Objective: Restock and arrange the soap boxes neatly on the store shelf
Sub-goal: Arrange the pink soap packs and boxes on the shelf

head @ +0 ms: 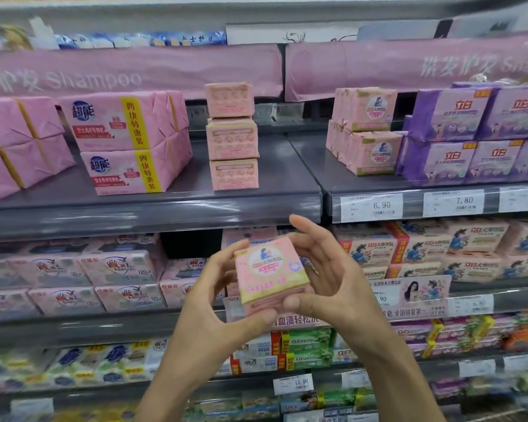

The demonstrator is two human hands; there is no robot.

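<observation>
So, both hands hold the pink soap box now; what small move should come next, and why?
Probably raise the pink soap box, held by the left hand and right hand, to the grey shelf and set it just right of the stack of three similar boxes: bare shelf shows there, and the stack stands three high.

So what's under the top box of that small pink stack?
A middle box and a bottom box, which sits on the grey shelf. Their touching faces are covered.

You read "Shampoo" on the pink banner (95, 79) upper left, 超能 on pink packs (116, 126), 立白 on purple packs (451, 114) and the centre soap box (269, 269), and 6.90, 7.80, 12.00 on price tags (371, 205).
</observation>
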